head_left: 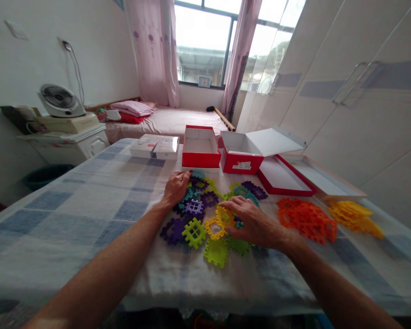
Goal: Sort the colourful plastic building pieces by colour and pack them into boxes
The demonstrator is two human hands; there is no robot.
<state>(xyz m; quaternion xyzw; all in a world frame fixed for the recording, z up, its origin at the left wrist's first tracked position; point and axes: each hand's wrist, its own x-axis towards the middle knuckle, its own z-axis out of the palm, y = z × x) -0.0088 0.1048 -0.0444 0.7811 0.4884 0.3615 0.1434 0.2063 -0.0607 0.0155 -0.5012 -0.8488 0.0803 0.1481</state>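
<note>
A heap of notched plastic building tiles lies on the cloth in front of me, in purple, teal, green and yellow. My left hand [176,188] rests against the heap's far left side, fingers stretched over a teal tile [197,174]. Thumb and fingers of my right hand [248,221] close around a yellow tile [225,216]. A second yellow tile [214,228] touches it on the left. Nearby are a lime green window tile [194,232], a lilac window tile [194,207] and a solid lime tile [216,253]. My right hand hides some tiles beneath it.
Orange tiles [306,219] and yellow-orange tiles [354,218] form separate piles at the right. Behind the heap stand a red open box [201,160], a red box with a raised lid [242,163] and shallow trays [287,189]. A white box [154,147] sits further left.
</note>
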